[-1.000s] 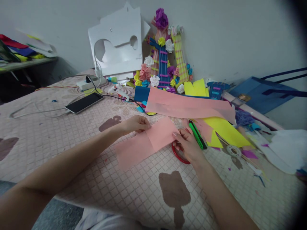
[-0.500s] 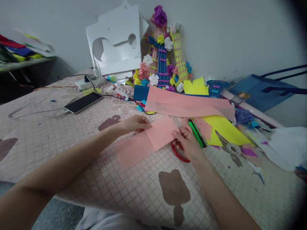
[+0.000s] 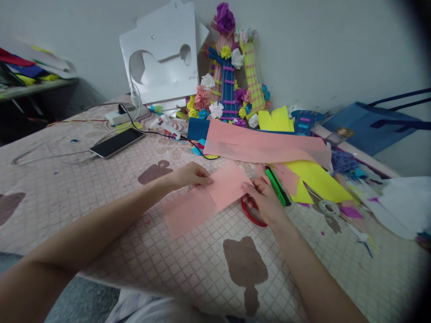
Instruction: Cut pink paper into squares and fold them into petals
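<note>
A strip of pink paper (image 3: 190,213) lies slantwise in front of me, its right part doubled over with a crease across the middle. My left hand (image 3: 193,175) pinches the upper edge near that crease, fingers closed. At the right end, my right hand (image 3: 261,197) grips the paper's edge between thumb and fingers. Just under the right hand shows a red ring-shaped handle (image 3: 251,215), partly covered by the fingers. A green and black cutter knife (image 3: 278,186) lies right beside the right hand. Beyond both hands stretches a larger pink sheet (image 3: 262,146).
Yellow paper (image 3: 323,184) and scraps lie to the right. A phone (image 3: 117,142) on a cable, a white glue gun (image 3: 168,128) and a power strip (image 3: 124,115) are at the left back. Paper-flowered guitar shapes (image 3: 228,89) lean on the wall near a white foam board (image 3: 161,67).
Both hands keep their hold on the pink paper, almost still. The camera view has shifted very slightly.
</note>
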Motion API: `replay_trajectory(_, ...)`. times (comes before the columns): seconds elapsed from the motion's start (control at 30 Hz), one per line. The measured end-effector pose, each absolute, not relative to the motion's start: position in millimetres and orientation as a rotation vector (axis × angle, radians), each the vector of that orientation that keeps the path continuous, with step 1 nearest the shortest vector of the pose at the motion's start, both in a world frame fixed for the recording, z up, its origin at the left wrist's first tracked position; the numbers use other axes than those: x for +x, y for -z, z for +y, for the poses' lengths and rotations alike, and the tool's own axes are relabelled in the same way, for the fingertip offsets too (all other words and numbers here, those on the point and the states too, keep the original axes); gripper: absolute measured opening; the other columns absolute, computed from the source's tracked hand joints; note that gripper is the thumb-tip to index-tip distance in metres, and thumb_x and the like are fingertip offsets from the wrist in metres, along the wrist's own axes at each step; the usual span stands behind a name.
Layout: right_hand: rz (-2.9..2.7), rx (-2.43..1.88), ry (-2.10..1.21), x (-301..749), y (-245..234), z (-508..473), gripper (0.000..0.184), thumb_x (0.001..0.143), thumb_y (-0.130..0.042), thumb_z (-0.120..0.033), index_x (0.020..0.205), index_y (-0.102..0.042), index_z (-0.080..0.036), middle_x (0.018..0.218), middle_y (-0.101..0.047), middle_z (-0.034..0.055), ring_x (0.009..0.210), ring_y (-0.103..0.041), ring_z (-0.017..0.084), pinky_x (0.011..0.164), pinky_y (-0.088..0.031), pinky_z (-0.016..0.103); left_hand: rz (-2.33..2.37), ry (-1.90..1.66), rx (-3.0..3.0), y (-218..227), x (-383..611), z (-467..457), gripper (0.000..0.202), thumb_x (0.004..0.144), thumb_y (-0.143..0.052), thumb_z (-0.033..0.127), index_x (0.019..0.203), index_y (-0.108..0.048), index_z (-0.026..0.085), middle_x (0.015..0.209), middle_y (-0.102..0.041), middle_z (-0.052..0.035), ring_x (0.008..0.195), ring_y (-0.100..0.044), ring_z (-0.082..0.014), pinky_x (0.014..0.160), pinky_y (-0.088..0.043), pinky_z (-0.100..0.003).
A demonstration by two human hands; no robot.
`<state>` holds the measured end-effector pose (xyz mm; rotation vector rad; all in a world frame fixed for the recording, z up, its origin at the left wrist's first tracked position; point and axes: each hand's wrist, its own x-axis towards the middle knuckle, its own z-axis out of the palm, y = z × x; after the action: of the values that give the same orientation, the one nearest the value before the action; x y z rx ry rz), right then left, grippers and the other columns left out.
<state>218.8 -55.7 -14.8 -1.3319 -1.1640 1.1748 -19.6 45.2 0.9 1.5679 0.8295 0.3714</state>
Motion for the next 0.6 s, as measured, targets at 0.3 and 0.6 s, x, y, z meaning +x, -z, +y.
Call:
replay_trajectory(0.3,-1.184,-1.342,-1.142,221,18,-55,0.029,0.077,-0.066,-0.048,0.075,-0.055,-0.021,0.054,-0.052,-0.0052,0.043,-0.043,0.008,0.039,-0.029,0.022,0.839,-0.363,1.587,-1,-18,44,0.019,0.064,-0.077,0.032,0.068,-0.073,0.014,0.059,-0.063,0.0003,0.052,-0.049,-0.0071,0.050,-0.037,-0.018)
replay_trajectory(0.6,-1.208,-1.352,-1.124,220,16,-55,0.028,0.078,-0.065,-0.048,0.074,-0.055,-0.022,0.055,-0.051,-0.0054,0.043,-0.043,0.009,0.040,-0.029,0.023,0.855,-0.379,1.547,9,-18,47,0.027,0.061,-0.078,0.031,0.081,-0.073,0.014,0.070,-0.069,-0.0027,0.055,-0.056,-0.0091,0.050,-0.040,-0.018)
